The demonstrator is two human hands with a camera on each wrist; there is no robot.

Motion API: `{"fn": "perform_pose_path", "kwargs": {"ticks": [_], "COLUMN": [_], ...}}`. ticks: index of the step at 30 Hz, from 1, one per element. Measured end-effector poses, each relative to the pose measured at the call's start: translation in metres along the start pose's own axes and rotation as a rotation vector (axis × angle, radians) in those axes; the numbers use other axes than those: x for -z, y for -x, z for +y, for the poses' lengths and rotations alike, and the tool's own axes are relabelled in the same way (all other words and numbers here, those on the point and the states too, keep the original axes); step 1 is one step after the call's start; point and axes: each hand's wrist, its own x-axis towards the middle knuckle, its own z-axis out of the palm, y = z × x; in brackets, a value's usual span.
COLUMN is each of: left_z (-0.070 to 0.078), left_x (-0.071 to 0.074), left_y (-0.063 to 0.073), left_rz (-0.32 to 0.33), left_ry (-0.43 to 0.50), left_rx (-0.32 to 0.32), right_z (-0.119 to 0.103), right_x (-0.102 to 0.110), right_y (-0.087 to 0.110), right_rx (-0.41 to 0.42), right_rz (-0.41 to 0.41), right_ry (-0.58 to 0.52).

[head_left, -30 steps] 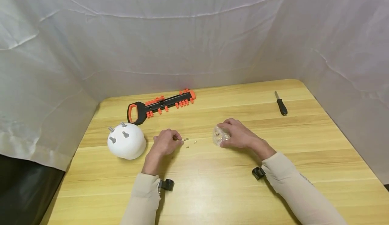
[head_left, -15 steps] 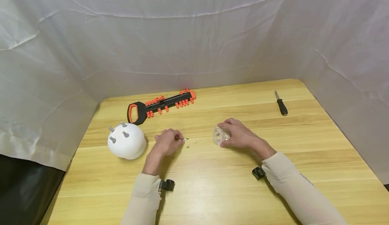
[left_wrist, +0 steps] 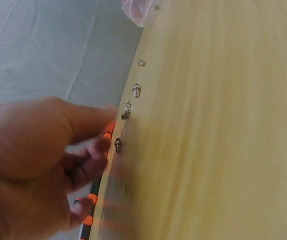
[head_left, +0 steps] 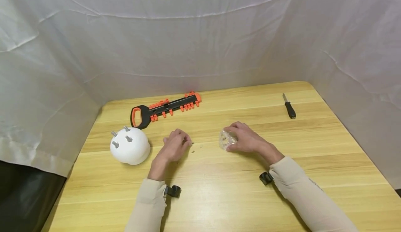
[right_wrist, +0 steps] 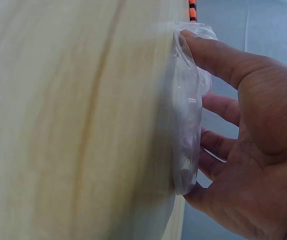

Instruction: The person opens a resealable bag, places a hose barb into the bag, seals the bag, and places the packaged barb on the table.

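Note:
My left hand (head_left: 175,146) is over the table, fingertips beside several small metal fittings (head_left: 193,152). In the left wrist view the fittings (left_wrist: 136,90) lie in a loose row just past the thumb and loosely bent fingers (left_wrist: 86,172), with a gap between thumb and fingers and nothing seen in it. My right hand (head_left: 245,138) grips a clear plastic bag (head_left: 224,139) resting on the table, small brassy pieces showing inside. Seen from the right wrist, thumb and fingers span the crumpled bag (right_wrist: 187,125) from opposite sides.
A white rounded body (head_left: 133,150) with several metal pegs on top stands left of my left hand. Behind it lies a black rack (head_left: 175,105) with an orange-lined handle and orange clips. A black-handled screwdriver (head_left: 290,110) lies at the right rear. Pale sheeting (head_left: 200,47) encloses the table.
My left hand has shifted slightly right and away from me, its fingers now overlapping the nearest fittings. The right hand and bag stay put.

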Motion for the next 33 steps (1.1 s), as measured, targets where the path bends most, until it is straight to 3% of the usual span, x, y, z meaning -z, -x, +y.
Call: {"fn": "perform_pose_path", "kwargs": {"ticks": [6, 12, 21, 33], "left_z": [0.009, 0.024, 0.048, 0.072], "left_x": [-0.003, -0.009, -0.025, -0.04], "left_y": [-0.008, -0.017, -0.03, -0.044], "left_rz": [0.066, 0.063, 0.007, -0.013], "left_ry": [0.143, 0.212, 0.196, 0.126], "left_rx": [-0.123, -0.175, -0.192, -0.233], "right_z": [0.0, 0.0, -0.001, -0.001], "right_x": [0.001, 0.001, 0.0, -0.001], "right_y": [0.0, 0.0, 0.0, 0.0], "right_rx": [-0.005, -0.006, 0.008, 0.009], "right_rz": [0.001, 0.0, 0.007, 0.005], "right_ry": [-0.01, -0.012, 0.005, 0.014]}}
